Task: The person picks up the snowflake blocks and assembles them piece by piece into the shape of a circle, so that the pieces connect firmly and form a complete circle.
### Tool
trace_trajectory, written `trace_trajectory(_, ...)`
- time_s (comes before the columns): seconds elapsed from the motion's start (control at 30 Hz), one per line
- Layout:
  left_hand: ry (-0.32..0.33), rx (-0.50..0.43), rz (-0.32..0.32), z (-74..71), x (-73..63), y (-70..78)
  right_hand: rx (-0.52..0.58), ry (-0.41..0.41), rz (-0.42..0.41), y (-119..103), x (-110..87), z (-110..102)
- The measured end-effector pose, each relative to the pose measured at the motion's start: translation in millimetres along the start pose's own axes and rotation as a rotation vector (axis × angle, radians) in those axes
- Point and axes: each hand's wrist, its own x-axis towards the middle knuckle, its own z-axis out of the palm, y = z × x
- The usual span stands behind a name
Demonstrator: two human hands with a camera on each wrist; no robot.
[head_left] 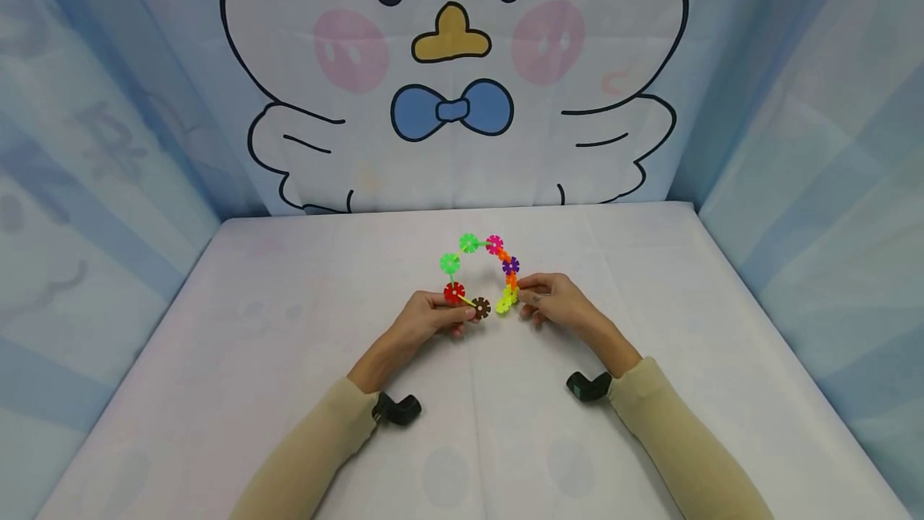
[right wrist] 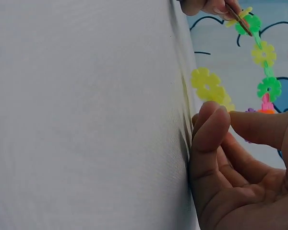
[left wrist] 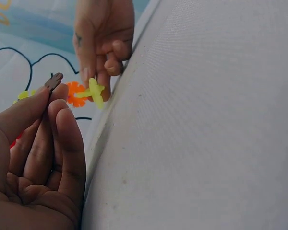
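A chain of notched plastic snowflake discs curves between my two hands, with a gap at its near side. My left hand pinches the brown end disc between thumb and finger; a red disc sits just beside it. At the other end my right hand pinches the yellow discs. In the right wrist view, the outermost yellow disc sticks out past the fingertips. Green, pink, purple and orange discs link up along the far side of the curve.
A white cloth covers the table. Behind it hangs a curtain printed with a cartoon bird, and patterned curtains stand at both sides. A small black device is worn at the left wrist, another black device at the right.
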Motion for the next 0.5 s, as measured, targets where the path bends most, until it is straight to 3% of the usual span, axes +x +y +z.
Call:
trace_trajectory(0.17, 0.007, -0.002, -0.001, 0.4, 0.8, -0.7, 0.066, -0.016, 0.013, -1.2, -0.6, 2.3)
trace_trajectory(0.5, 0.021, 0.006, 0.010, 0.7, 1.1, -0.6, 0.224, -0.082, -0.078, -1.0, -4.0, -0.4)
